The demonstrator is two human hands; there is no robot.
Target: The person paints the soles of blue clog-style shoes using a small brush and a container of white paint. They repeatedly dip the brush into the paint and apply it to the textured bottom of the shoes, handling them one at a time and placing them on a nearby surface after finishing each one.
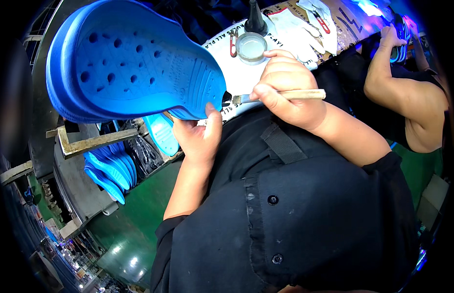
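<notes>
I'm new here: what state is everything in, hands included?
Left hand: gripping the sole
Right hand: closed around the brush
Blue sole: held up, hollow side showing
Brush: bristles at the sole's narrow end; contact unclear
Round container: on the table, contents unclear
Black cone: upright
White glove: lying unworn

From where I stand, the blue clog looks like moulded foam plastic, smooth with a satin sheen, its sole ridged and pitted with holes. The brush has a bare wooden handle, matt and worn, and a smudged ferrule that looks like metal. The shallow dish is see-through and glossy, glass or clear plastic. The gloves are soft, matt knit cloth; the shirt is dull black cloth with shiny plastic-looking buttons. The green floor gleams, smooth.
</notes>
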